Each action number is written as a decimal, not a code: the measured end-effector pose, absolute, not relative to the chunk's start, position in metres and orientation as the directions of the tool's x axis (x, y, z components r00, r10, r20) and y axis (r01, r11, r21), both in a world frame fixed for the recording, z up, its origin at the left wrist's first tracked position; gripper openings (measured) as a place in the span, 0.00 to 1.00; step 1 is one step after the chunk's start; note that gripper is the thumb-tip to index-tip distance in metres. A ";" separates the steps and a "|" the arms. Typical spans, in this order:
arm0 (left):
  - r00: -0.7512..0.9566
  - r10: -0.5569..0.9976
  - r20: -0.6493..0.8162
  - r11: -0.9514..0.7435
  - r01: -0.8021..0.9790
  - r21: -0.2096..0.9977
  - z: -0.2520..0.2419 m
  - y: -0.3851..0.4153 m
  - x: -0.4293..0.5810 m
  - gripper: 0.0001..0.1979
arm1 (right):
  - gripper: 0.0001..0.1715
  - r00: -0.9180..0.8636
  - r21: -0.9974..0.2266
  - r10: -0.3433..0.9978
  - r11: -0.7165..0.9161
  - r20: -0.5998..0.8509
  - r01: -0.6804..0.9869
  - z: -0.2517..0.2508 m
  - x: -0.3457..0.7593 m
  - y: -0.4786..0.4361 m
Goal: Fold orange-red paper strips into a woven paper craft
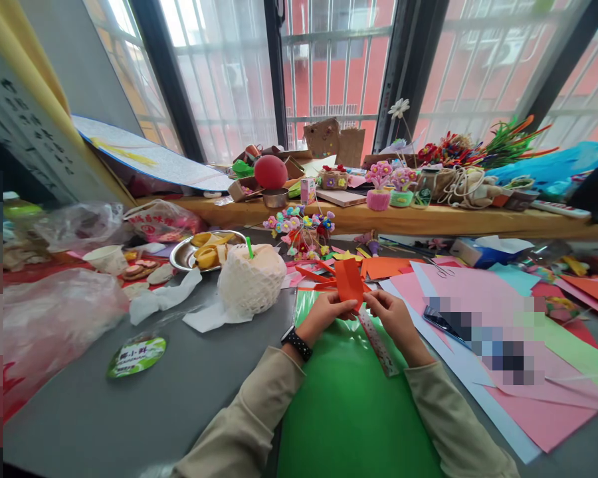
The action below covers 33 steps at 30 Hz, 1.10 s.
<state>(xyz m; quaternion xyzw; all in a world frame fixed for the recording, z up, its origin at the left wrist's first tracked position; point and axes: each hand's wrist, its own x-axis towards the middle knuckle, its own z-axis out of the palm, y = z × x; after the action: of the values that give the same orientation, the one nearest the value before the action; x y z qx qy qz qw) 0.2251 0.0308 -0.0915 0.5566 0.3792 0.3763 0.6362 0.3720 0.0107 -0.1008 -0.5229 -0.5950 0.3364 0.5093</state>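
Observation:
My left hand (330, 313), with a dark watch on its wrist, pinches a piece of orange paper (349, 280) by its lower left part. At the paper's lower right edge my right hand (386, 312) has its thumb and fingers closed on it. Both hands are raised over a glossy green mat (349, 411). A patterned ruler (377, 342) lies slantwise on the mat, its upper end partly hidden behind the hands. Orange paper strips (316, 274) are scattered just beyond the left hand.
A coconut in white foam net (252, 279) and a metal plate (179, 255) with banana peel stand left. Pink paper (543, 415), scissors (441, 267) and a partly blurred phone (441, 320) lie right. Pipe-cleaner flowers (303, 232) stand ahead, below a crowded wooden ledge (299, 216).

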 end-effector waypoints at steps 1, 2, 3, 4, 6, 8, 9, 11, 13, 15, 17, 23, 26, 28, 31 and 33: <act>0.427 0.902 -0.062 0.096 -0.058 0.994 -0.092 0.031 0.225 0.15 | 0.14 0.072 -0.925 0.961 0.233 0.266 0.300 -0.101 0.371 0.011; 0.423 0.904 -0.061 0.095 -0.059 0.994 -0.092 0.032 0.225 0.15 | 0.14 0.074 -0.920 0.959 0.239 0.274 0.312 -0.102 0.371 0.011; 0.419 0.906 -0.061 0.095 -0.060 0.994 -0.093 0.032 0.225 0.15 | 0.14 0.070 -0.918 0.958 0.243 0.278 0.313 -0.102 0.370 0.011; 0.414 0.908 -0.062 0.096 -0.061 0.993 -0.093 0.032 0.225 0.15 | 0.14 0.058 -0.919 0.959 0.247 0.277 0.307 -0.102 0.370 0.011; 0.408 0.910 -0.070 0.104 -0.061 0.993 -0.094 0.033 0.225 0.15 | 0.14 0.025 -0.919 0.960 0.261 0.280 0.295 -0.102 0.369 0.011; 0.409 0.909 -0.074 0.108 -0.060 0.992 -0.095 0.034 0.225 0.15 | 0.13 0.006 -0.907 0.954 0.283 0.300 0.312 -0.101 0.369 0.011; 0.411 0.908 -0.076 0.110 -0.060 0.992 -0.095 0.034 0.226 0.15 | 0.13 0.004 -0.898 0.950 0.293 0.312 0.329 -0.101 0.368 0.011; 0.412 0.907 -0.081 0.114 -0.055 0.992 -0.096 0.034 0.226 0.16 | 0.12 0.008 -0.881 0.944 0.305 0.330 0.363 -0.099 0.368 0.010; 0.397 0.914 -0.088 0.115 -0.043 0.992 -0.096 0.034 0.226 0.16 | 0.12 0.008 -0.876 0.942 0.308 0.335 0.372 -0.097 0.367 0.009; 0.353 0.932 -0.082 0.105 -0.047 0.993 -0.096 0.035 0.225 0.16 | 0.12 -0.015 -0.881 0.946 0.308 0.325 0.360 -0.096 0.366 0.008; 0.285 0.957 -0.057 0.086 -0.093 0.992 -0.095 0.036 0.224 0.17 | 0.13 -0.069 -0.887 0.953 0.300 0.295 0.352 -0.095 0.367 0.008; 0.277 0.961 -0.016 0.044 -0.098 0.994 -0.093 0.034 0.223 0.18 | 0.16 -0.039 -0.914 0.963 0.264 0.265 0.309 -0.095 0.370 0.008; 0.380 0.924 -0.032 0.019 0.038 0.999 -0.094 0.032 0.223 0.17 | 0.15 0.078 -0.921 0.952 0.264 0.297 0.287 -0.094 0.370 0.007; 0.444 0.895 -0.036 -0.015 0.111 0.994 -0.095 0.031 0.223 0.17 | 0.15 0.109 -0.925 0.946 0.266 0.304 0.271 -0.095 0.369 0.007; 0.499 0.867 -0.008 -0.071 0.141 0.987 -0.096 0.032 0.223 0.16 | 0.16 0.114 -0.928 0.947 0.262 0.300 0.266 -0.099 0.368 0.009; 0.470 0.883 0.014 -0.087 0.134 0.987 -0.097 0.033 0.224 0.16 | 0.15 0.106 -0.927 0.951 0.252 0.290 0.278 -0.101 0.368 0.010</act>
<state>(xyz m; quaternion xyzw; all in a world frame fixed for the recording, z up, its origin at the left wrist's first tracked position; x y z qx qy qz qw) 0.2235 0.0326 -0.0965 0.6550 0.3880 0.3385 0.5530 0.3684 0.0103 -0.1015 -0.5224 -0.5882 0.3180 0.5292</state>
